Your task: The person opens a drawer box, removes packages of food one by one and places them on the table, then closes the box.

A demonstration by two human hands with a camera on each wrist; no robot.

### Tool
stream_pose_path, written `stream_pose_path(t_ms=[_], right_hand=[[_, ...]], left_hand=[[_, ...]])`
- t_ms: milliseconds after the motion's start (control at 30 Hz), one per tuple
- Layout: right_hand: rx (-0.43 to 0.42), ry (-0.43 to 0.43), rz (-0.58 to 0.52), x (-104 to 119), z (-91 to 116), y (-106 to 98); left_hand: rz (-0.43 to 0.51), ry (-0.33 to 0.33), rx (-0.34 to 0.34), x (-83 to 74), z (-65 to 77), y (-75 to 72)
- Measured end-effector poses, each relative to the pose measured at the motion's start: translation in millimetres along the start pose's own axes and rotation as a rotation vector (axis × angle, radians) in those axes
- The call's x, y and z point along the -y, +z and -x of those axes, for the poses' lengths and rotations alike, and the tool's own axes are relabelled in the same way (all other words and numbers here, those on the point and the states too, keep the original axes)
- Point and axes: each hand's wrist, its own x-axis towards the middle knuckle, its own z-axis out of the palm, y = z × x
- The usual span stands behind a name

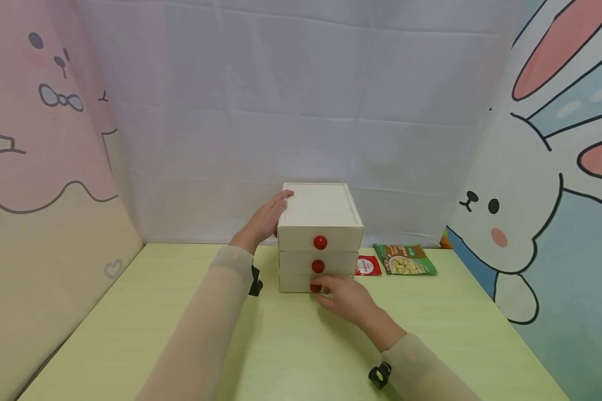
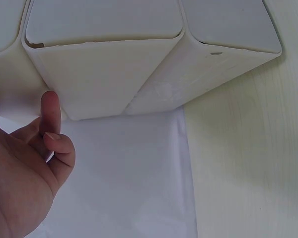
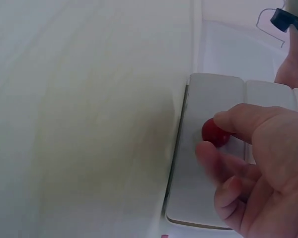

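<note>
A white three-drawer box (image 1: pixel 322 205) stands at the back of the table, with a round red knob on each drawer front. My left hand (image 1: pixel 265 220) rests against its upper left side, fingertips over the top edge. In the left wrist view, fingers of that hand touch the box's side wall (image 2: pixel 104 74). Low at the front, my right hand (image 1: pixel 350 302) pinches the bottom drawer's red knob (image 3: pixel 214 133) between thumb and index finger. The bottom drawer (image 1: pixel 294 283) sits flush under the middle drawer (image 1: pixel 294 262).
Right of the box lie a small red packet (image 1: pixel 368 266) and a green and brown snack bag (image 1: pixel 405 260). A white cloth (image 1: pixel 301 100) hangs close behind the box. Printed cartoon panels flank the pale table (image 1: pixel 180 312) on both sides.
</note>
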Motion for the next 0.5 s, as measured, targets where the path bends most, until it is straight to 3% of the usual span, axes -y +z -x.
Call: stream_pose_path(t_ms=[500], right_hand=[[-0.031,0.025,0.010,-6.7,-14.4,17.0]], left_hand=[[-0.001,-0.003,-0.004,-3.0,2.7,0.6]])
